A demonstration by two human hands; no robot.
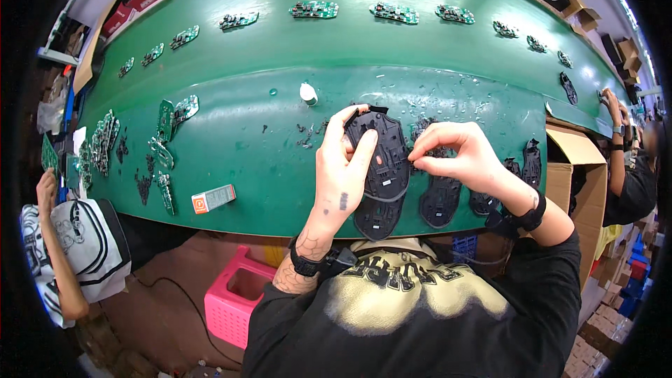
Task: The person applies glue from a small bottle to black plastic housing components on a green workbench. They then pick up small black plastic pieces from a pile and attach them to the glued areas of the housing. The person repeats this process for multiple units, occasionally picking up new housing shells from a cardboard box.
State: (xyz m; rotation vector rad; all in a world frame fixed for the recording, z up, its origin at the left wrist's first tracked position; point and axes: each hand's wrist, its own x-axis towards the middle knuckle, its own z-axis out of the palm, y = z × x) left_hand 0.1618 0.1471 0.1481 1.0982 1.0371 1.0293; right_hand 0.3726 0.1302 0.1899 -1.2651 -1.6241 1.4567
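Note:
My left hand [334,171] is closed around a black plastic mouse shell [392,171], its ribbed inside facing up, with the thumb lying across it. At the shell's right edge my right hand [465,157] makes a pinch of thumb and forefinger. Whatever sits between those fingertips is too small to make out. Below the held piece a similar black shell [378,222] lies near the table's front edge. To its right is another shell [440,204], and more lie partly under my right forearm. Small black plastic parts [423,126] are heaped behind my right hand.
Green circuit boards [313,10] form a row along the far table [280,49]. More boards [105,141] lie left, near a person's hand [46,192]. A white bottle [308,94], a small box [215,199], a cardboard box [577,150] and a pink stool [231,301] stand around. Another person works at right.

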